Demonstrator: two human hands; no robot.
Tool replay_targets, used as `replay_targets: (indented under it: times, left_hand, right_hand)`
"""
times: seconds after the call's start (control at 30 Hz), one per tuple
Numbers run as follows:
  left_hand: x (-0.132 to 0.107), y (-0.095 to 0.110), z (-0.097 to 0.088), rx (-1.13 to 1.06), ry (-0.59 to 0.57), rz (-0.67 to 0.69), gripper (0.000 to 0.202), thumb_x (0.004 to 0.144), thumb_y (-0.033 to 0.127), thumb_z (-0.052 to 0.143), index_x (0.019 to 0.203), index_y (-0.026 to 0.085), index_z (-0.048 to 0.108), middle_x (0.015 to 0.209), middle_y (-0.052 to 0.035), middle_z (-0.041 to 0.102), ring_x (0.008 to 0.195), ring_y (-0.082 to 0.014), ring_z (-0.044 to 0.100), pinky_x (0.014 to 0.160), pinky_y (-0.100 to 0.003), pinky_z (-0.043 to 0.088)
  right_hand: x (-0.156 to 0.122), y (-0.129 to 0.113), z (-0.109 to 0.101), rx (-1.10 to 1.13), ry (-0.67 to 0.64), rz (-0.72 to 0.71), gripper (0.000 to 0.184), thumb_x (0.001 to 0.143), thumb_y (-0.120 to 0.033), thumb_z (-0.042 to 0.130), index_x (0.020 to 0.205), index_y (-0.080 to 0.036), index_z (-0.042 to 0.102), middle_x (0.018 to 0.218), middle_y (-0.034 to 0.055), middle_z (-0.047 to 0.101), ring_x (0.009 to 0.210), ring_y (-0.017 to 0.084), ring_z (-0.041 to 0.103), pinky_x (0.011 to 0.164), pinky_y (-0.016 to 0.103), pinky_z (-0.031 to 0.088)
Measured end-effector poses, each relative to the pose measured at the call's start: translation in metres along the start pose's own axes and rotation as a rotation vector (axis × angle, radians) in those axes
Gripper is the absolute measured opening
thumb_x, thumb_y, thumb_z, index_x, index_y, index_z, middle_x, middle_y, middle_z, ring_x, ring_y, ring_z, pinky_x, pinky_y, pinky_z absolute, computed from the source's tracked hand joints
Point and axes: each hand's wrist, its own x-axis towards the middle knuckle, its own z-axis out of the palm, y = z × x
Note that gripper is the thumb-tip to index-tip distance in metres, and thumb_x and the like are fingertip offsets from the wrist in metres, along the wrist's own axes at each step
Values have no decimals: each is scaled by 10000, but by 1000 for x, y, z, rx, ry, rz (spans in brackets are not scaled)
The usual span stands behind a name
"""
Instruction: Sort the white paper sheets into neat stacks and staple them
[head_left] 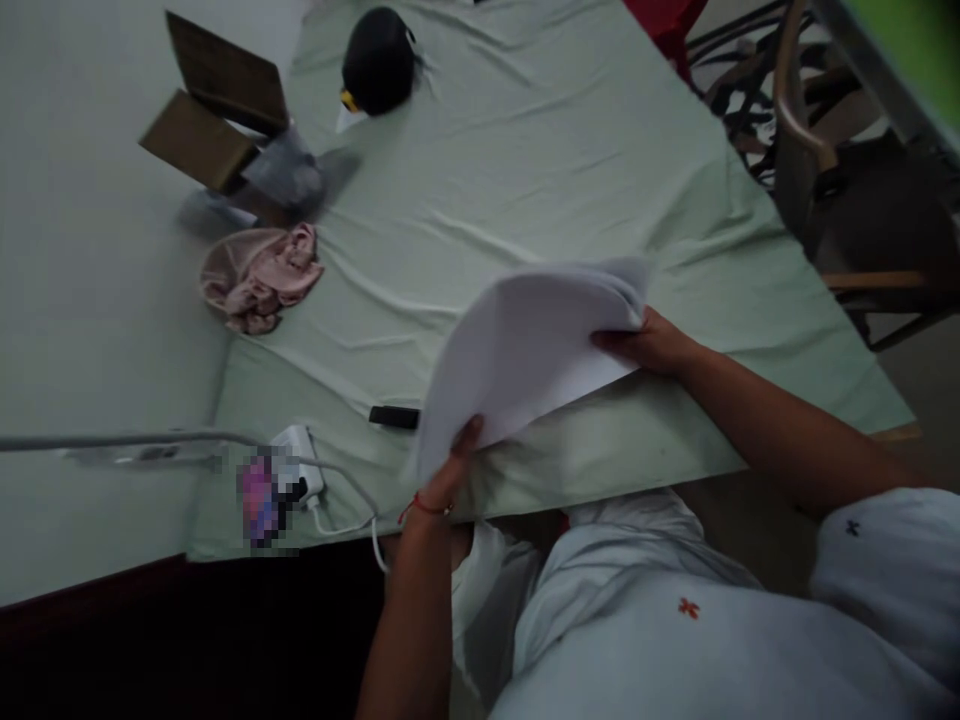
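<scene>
Seemingly only the head camera covers this moment, looking down over the person's white-clad lap at a table under a pale green, wrinkled cloth (525, 180). Both hands hold a large white sheet (525, 350) of thin, bendable material; whether it is paper or cloth cannot be told. It sits above the near edge of the table, arched upward like a shell. The left hand (450, 470), with a red thread bracelet (426, 507) at the wrist, pinches the sheet's lower corner: the thumb lies on top and the other fingers are hidden beneath. The right hand (649, 345) is closed on the opposite edge, its fingertips tucked out of sight under the fold. Gripping at two far-apart edges probably explains the bow in the sheet and keeps it off the cloth.

Just beside the left corner lies a small black rectangular object (394, 417), and near it a white plug block with a trailing white cable (300, 465). Well apart, toward the far side, sit a crumpled pink fabric piece (259, 275), an open brown cardboard box (217, 110) and a rounded black object (379, 58). A wooden chair (802, 130) stands off the table's right edge.
</scene>
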Motion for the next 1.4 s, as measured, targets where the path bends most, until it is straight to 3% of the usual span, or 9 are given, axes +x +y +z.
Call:
replay_targets:
  times: [0.13, 0.23, 0.37, 0.5, 0.73, 1.0, 1.23, 1.33, 1.4]
  left_hand:
    - [-11, 15, 10, -295, -65, -356, 556, 681, 604, 898, 980, 184, 689, 739, -11, 674, 441, -110, 549, 329, -229, 341]
    - [-17, 19, 18, -334, -46, -444, 547, 633, 531, 939, 929, 173, 650, 666, 35, 632, 369, -47, 422, 306, -183, 231]
    - [-22, 16, 22, -287, -24, -435, 531, 589, 500, 975, 809, 169, 624, 552, 55, 588, 389, -53, 446, 346, -169, 290]
    - [-25, 17, 22, -392, 131, -386, 574, 529, 428, 1015, 914, 181, 669, 731, 66, 651, 475, -26, 489, 408, -149, 374]
    - [-30, 19, 23, -447, 144, -348, 573, 549, 371, 1017, 968, 190, 670, 670, 106, 541, 449, -12, 358, 394, -161, 287]
    - [-26, 28, 12, -428, 204, -352, 609, 485, 228, 1010, 994, 187, 677, 712, 106, 573, 441, 9, 338, 384, -152, 223]
    - [-33, 16, 0, -438, 262, -419, 607, 484, 214, 1000, 988, 181, 663, 633, 136, 511, 423, 6, 332, 370, -145, 215]
    - [-35, 20, 1, -447, 259, -413, 629, 487, 231, 1006, 1009, 190, 657, 632, 137, 506, 412, 7, 325, 366, -140, 206]
    - [-35, 24, 3, -464, 233, -377, 642, 493, 232, 1007, 1030, 201, 657, 650, 134, 517, 413, 9, 317, 367, -135, 209]
  right_hand:
    - [-2, 1, 3, 26, -79, 83, 534, 791, -695, 779, 644, -207, 618, 556, 22, 570, 491, 136, 488, 451, 285, 391]
    - [-3, 0, 5, 2, -122, 107, 573, 809, -733, 742, 606, -223, 578, 490, 8, 518, 430, 123, 445, 398, 277, 334]
    - [-1, -3, 7, 61, -140, 64, 498, 808, -682, 769, 714, -222, 599, 545, -24, 549, 450, 114, 466, 416, 259, 350]
    - [1, -5, 6, 116, -169, 36, 418, 734, -537, 870, 896, -227, 643, 715, -30, 649, 545, 118, 545, 480, 249, 407]
    - [4, -2, 5, -84, -100, -63, 402, 812, -539, 779, 685, -213, 579, 598, -37, 564, 528, 103, 429, 505, 259, 304]
    - [2, -2, 4, -116, -162, -28, 442, 870, -557, 734, 640, -213, 580, 536, -38, 560, 470, 91, 397, 481, 260, 291]
    - [4, -1, 7, -19, -33, 22, 420, 813, -578, 800, 745, -204, 622, 551, -41, 576, 441, 74, 391, 419, 232, 255]
    - [10, 5, 12, 88, 125, -36, 429, 798, -595, 817, 860, -212, 632, 732, -9, 668, 545, 92, 522, 491, 231, 421]
    - [14, 9, 13, 162, 193, -107, 480, 789, -620, 821, 1002, -225, 652, 971, 29, 726, 765, 132, 659, 723, 285, 576]
